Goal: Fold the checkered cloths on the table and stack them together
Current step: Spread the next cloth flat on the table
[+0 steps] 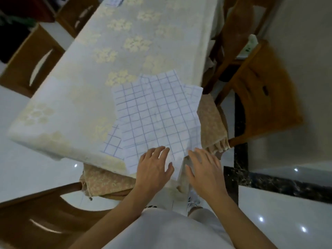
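Fingers spread, left hand [154,167] flat on the near edge of the checkered cloths [154,112]. At its 3 o'clock, right hand [204,168], also spread, fingertips at the cloth edge. Cloths lie overlapped, unfolded, on the bench [80,72] near-right corner; wooden chair [260,90] at 2 o'clock.

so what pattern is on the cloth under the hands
White with a thin blue grid of squares, on the checkered cloth; the head view shows it clearly.
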Motion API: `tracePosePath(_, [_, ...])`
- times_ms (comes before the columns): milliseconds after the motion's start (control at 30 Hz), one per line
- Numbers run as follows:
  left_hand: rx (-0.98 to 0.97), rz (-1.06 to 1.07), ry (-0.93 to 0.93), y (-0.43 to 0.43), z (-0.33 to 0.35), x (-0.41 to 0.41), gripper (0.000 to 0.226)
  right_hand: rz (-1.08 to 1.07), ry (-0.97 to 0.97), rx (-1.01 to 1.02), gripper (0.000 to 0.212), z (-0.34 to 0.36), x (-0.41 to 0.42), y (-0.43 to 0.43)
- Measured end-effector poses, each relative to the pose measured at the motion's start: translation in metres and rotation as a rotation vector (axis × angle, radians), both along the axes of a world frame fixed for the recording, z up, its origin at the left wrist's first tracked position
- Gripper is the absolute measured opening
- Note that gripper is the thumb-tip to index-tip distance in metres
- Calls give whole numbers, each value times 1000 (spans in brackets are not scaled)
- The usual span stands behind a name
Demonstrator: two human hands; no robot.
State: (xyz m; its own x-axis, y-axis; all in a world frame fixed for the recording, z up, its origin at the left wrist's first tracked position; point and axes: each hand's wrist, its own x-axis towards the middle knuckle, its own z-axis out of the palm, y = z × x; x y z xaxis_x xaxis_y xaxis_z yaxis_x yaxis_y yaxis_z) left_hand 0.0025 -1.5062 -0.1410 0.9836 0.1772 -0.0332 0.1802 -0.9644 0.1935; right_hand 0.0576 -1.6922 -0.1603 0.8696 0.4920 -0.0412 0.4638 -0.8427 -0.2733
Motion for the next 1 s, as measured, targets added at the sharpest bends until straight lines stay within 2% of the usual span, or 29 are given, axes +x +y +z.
tracePosePath(133, [23,111,33,-1,-1,20,46,139,-6,33,48,1,51,1])
tracePosePath(367, [66,59,-48,7,-8,24,43,392,-17,59,41,-10,105,22])
tracePosePath(433, [67,28,-61,8,-13,22,42,450,-33,62,39,-15,109,28])
tracePosePath(600, [49,8,-69,18,-38,14,46,567,-58,52,49,-37,114,37])
tracePosePath(733, [15,-30,-33,21,-68,0,53,673,-107,35,44,-62,112,36])
tracePosePath(1000, [17,-71,-89,27,-99,-9,47,786,-50,-24,63,-93,95,39])
